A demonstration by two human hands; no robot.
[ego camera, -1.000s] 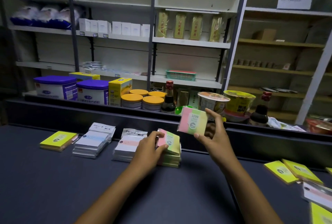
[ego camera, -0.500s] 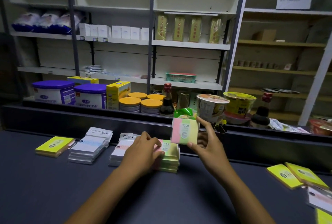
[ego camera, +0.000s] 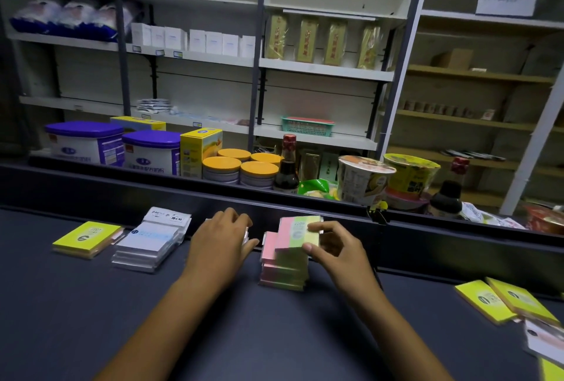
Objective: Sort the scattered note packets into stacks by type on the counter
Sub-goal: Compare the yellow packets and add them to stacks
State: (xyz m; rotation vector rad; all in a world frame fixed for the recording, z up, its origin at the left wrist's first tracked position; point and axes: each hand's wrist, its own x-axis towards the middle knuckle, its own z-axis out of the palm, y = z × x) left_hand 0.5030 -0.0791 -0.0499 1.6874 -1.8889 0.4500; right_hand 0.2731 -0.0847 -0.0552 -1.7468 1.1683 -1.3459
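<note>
A pink-and-green packet (ego camera: 300, 232) is pinched by the right hand (ego camera: 335, 248), thumb at its near edge and fingers curled over its right end, and is held on top of the pink-and-green stack (ego camera: 285, 269) at the middle of the dark surface (ego camera: 244, 335). The left hand (ego camera: 221, 238) is laid palm down, fingers loosely bent, over a pale stack (ego camera: 245, 235) just left of it; whether anything is gripped there cannot be told. Further left a white stack (ego camera: 149, 243) is seen, and beside that a yellow stack (ego camera: 87, 238). At the right edge, unsorted yellow packets (ego camera: 506, 301) are overlapped, with a pale packet (ego camera: 544, 339) just below them. Behind the surface's raised back rail, tubs (ego camera: 152, 151), tins (ego camera: 241, 167), bottles (ego camera: 287, 167) and noodle cups (ego camera: 363, 179) are ranged in front of shelves (ego camera: 323, 70).
</note>
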